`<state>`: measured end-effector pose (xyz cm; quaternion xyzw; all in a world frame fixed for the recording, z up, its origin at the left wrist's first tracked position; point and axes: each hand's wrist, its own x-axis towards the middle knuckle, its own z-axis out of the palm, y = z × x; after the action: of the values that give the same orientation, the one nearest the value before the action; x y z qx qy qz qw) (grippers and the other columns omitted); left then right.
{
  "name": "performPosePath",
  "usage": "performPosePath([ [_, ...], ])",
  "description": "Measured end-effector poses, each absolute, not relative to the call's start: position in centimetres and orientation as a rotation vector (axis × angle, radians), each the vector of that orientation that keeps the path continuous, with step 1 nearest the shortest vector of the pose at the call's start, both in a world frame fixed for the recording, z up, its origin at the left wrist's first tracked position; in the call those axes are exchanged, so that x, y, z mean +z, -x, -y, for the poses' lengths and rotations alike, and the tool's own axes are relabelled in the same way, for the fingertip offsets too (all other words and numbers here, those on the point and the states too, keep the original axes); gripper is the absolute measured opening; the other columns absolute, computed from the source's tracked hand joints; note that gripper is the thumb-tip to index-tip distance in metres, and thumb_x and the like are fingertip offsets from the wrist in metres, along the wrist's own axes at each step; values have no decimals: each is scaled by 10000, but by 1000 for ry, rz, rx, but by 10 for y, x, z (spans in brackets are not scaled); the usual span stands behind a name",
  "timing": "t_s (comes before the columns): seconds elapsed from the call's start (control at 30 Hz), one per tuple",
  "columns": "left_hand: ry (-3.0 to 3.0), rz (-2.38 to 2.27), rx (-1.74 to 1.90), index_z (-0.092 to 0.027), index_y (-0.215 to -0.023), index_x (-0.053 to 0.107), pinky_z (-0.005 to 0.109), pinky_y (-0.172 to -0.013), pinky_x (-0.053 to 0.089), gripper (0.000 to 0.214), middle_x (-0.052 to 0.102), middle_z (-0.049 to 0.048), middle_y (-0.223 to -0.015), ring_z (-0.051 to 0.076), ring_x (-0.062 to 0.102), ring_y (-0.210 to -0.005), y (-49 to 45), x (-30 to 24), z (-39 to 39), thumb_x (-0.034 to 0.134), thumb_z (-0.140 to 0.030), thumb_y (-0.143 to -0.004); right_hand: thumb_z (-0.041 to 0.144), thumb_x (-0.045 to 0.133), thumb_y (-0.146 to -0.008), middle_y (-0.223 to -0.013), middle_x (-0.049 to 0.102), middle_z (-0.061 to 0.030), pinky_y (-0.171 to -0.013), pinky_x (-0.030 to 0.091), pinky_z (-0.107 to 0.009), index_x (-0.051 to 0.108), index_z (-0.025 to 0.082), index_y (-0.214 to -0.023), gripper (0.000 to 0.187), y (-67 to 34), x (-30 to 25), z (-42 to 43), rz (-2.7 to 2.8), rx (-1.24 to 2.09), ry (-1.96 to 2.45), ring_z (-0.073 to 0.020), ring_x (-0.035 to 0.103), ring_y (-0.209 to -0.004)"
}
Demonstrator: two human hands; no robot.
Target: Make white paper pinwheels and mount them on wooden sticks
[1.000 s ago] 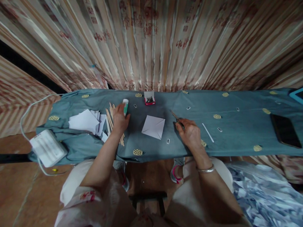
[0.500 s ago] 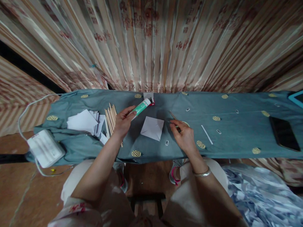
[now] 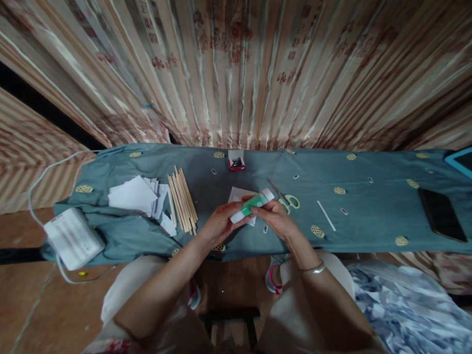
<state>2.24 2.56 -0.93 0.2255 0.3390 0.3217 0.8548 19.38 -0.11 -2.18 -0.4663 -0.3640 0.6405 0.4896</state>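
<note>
Both my hands meet at the table's near edge around a green and white glue tube [image 3: 253,205]. My left hand [image 3: 219,224] grips its lower white end. My right hand [image 3: 274,217] pinches the upper part near the cap. Under and behind the tube lies a folded white paper square [image 3: 240,195], partly hidden. Yellow-handled scissors [image 3: 287,199] lie on the cloth just right of my right hand. A bundle of wooden sticks [image 3: 183,199] lies left of my left hand.
A blue cloth [image 3: 373,228] covers the narrow table. A pile of white papers [image 3: 137,195] and a white power adapter [image 3: 73,238] sit at the left. A small red box [image 3: 236,161] stands at the back. A dark phone [image 3: 442,213] and a white strip [image 3: 326,215] lie right.
My left hand lifted the glue tube from beside the sticks and brought it to the centre. My right hand let go of the scissors and moved left onto the tube.
</note>
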Motion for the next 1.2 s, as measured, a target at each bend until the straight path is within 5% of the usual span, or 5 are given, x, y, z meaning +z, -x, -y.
performPosePath([
  [0.43, -547, -782, 710, -92, -883, 763, 220, -740, 583, 282, 753, 90, -920, 133, 713, -742, -23, -11, -27, 874, -253, -680, 433, 895, -583, -862, 785, -24, -780, 545, -329, 792, 234, -867, 362, -189, -25, 0, 805, 1485, 1135, -186, 699, -773],
  [0.83, -586, -842, 742, -96, -822, 760, 268, -764, 584, 400, 748, 64, -826, 133, 691, -700, -18, -15, -30, 930, -338, -553, 491, 926, -488, -679, 739, 15, -645, 540, -276, 736, 223, -682, 382, -185, -22, -3, 675, 1412, 1156, -130, 634, -597],
  [1.0, -1016, -1000, 888, -149, -904, 752, 323, -804, 561, 350, 748, 59, -852, 184, 694, -776, 2, -22, -47, 837, -390, -665, 530, 904, -522, -608, 693, 28, -570, 537, -225, 675, 207, -640, 414, -200, -22, -9, 491, 1289, 1210, -95, 605, -535],
  [1.2, -1966, -1266, 789, -169, -1083, 713, 424, -985, 491, 266, 718, 111, -1150, 255, 653, -1069, 27, -46, -73, 644, -242, -837, 573, 873, -555, -618, 706, -1, -506, 520, -200, 680, 185, -682, 452, -202, -23, -11, 515, 1275, 1278, -101, 628, -529],
])
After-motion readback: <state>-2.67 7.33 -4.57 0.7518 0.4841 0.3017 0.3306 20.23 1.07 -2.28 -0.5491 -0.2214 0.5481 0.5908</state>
